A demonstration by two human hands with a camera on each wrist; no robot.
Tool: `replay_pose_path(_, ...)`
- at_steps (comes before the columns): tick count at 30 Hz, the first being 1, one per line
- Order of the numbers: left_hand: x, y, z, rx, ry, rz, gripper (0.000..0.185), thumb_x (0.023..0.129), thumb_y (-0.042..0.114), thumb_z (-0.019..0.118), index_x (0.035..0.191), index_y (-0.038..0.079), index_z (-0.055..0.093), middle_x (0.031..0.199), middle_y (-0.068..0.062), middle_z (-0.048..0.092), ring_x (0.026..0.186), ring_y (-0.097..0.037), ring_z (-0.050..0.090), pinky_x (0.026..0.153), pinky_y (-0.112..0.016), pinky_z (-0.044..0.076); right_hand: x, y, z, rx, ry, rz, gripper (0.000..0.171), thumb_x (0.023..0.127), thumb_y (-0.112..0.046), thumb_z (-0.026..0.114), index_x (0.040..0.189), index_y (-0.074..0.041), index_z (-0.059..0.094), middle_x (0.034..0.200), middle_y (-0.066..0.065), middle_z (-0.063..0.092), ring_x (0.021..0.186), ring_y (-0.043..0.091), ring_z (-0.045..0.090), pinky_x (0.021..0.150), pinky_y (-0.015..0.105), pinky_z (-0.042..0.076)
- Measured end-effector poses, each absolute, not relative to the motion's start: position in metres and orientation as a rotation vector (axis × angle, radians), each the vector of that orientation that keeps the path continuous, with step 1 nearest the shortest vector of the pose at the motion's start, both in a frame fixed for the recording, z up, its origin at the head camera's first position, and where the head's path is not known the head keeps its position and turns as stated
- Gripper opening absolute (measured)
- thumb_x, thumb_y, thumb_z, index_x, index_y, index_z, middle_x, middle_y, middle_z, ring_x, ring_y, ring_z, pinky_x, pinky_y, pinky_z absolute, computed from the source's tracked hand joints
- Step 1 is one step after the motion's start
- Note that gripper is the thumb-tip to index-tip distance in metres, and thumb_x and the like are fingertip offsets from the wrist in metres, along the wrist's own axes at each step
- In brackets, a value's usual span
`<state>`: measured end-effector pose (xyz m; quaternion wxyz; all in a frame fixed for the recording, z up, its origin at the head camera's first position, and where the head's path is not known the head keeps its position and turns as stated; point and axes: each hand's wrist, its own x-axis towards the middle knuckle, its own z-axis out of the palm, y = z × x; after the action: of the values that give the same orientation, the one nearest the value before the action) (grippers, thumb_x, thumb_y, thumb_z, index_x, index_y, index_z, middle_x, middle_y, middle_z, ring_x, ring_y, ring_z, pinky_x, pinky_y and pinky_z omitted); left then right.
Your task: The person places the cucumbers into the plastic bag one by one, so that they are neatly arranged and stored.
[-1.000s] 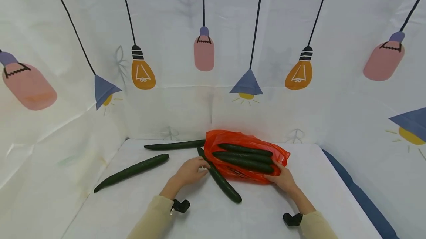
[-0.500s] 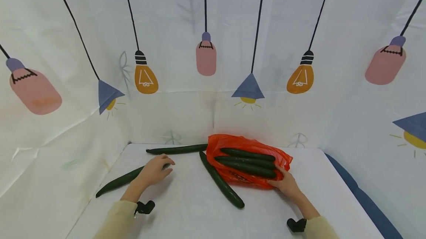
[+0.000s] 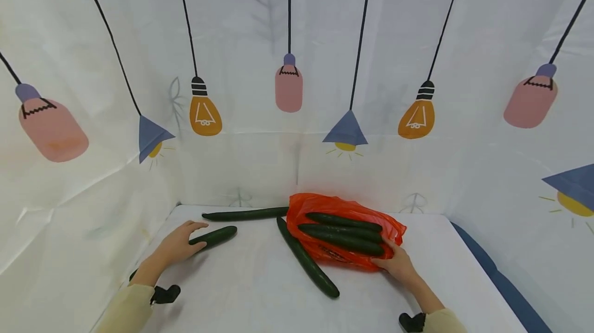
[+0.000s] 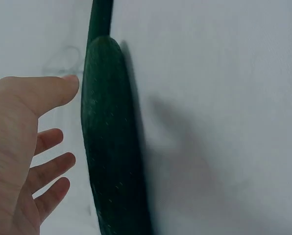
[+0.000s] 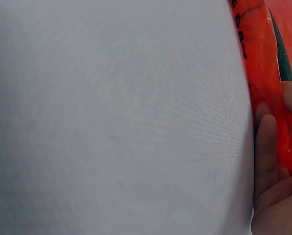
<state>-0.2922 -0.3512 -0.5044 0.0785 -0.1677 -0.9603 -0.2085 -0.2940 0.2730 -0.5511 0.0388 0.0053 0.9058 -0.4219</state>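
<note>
My left hand (image 3: pixel 176 245) hovers over a dark green cucumber (image 3: pixel 219 236) at the left of the table, covering part of it. In the left wrist view, the thumb and fingers are spread beside that cucumber (image 4: pixel 109 127), with a gap between. On the right, my right hand (image 3: pixel 398 265) grips the near right edge of a red plastic bag (image 3: pixel 320 202), thumb at the inside. Three cucumbers (image 3: pixel 345 240) lie in the bag's opening. The right wrist view shows the fingers (image 5: pixel 267 147) against the red plastic and a sliver of green above the thumb.
One cucumber (image 3: pixel 308 261) lies slanted in front of the bag, its far end against the plastic. Another cucumber (image 3: pixel 246 214) lies along the back edge, its right end meeting the bag. A white printed sheet (image 3: pixel 250 168) hangs behind the white table (image 3: pixel 260 297).
My left hand has moved left, away from the slanted cucumber by the bag to the left cucumber. The right hand stays at the bag. The head view has shifted slightly.
</note>
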Motion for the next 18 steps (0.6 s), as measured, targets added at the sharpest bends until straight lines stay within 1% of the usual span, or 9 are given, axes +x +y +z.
replay_pose_path(3, -0.289, -0.359, -0.511, -0.471, -2.891, -0.675, 0.059, 0.087, 0.03, 0.074, 0.136, 0.005, 0.054, 0.128, -0.021, 0.053, 0.113, -0.044, 0.053, 0.087, -0.061, 0.044, -0.294, 0.273, -0.555, 0.027, 2.777, -1.314, 0.095, 0.08, -0.038, 0.079, 0.151, 0.0, 0.029, 0.145, 0.035, 0.03, 0.132, 0.053, 0.026, 0.101, 0.068, 0.025)
replay_pose_path(6, -0.286, -0.364, -0.518, -0.436, -2.907, -0.722, 0.066, 0.087, 0.037, 0.073, 0.139, 0.005, 0.05, 0.13, -0.022, 0.052, 0.113, -0.045, 0.053, 0.086, -0.061, 0.043, -0.294, 0.274, -0.556, 0.025, 2.779, -1.308, 0.096, 0.08, -0.041, 0.079, 0.151, 0.0, 0.029, 0.145, 0.035, 0.03, 0.131, 0.052, 0.026, 0.1, 0.069, 0.026)
replay_pose_path(12, -0.282, -0.372, -0.532, -0.332, -2.925, -0.726, 0.07, 0.085, 0.045, 0.073, 0.137, 0.003, 0.052, 0.121, -0.021, 0.056, 0.108, -0.042, 0.055, 0.084, -0.059, 0.045, -0.294, 0.275, -0.558, 0.03, 2.776, -1.285, 0.098, 0.079, -0.045, 0.078, 0.151, 0.0, 0.028, 0.145, 0.035, 0.03, 0.131, 0.052, 0.027, 0.099, 0.068, 0.028)
replay_pose_path(18, -0.279, -0.373, -0.542, -0.27, -2.893, -0.743, 0.071, 0.083, 0.047, 0.075, 0.135, 0.003, 0.053, 0.112, -0.016, 0.06, 0.101, -0.038, 0.057, 0.082, -0.057, 0.045, -0.292, 0.274, -0.554, 0.028, 2.765, -1.308, 0.1, 0.079, -0.045, 0.079, 0.151, 0.0, 0.027, 0.145, 0.036, 0.029, 0.131, 0.052, 0.026, 0.1, 0.067, 0.027)
